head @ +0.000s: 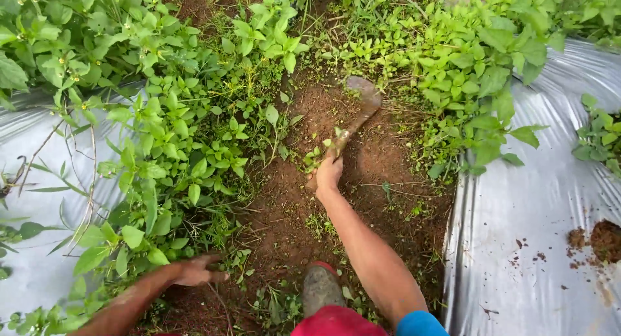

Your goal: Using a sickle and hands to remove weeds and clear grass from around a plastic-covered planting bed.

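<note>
My right hand (326, 174) is closed around the handle of a short curved blade tool (362, 106), whose muddy blade lies on the reddish soil (297, 206) of the furrow ahead. My left hand (194, 271) reaches low to the left, fingers spread at the base of the green weeds (168, 168), holding nothing that I can see. My muddy shoe (320, 287) stands on the soil between the two arms.
Silver plastic mulch sheets (530, 232) cover the raised beds on both sides of the furrow; the left sheet (32, 200) is partly overgrown. A planting hole with soil (605, 239) shows at the right. Dense leafy weeds (479, 64) fill the far end.
</note>
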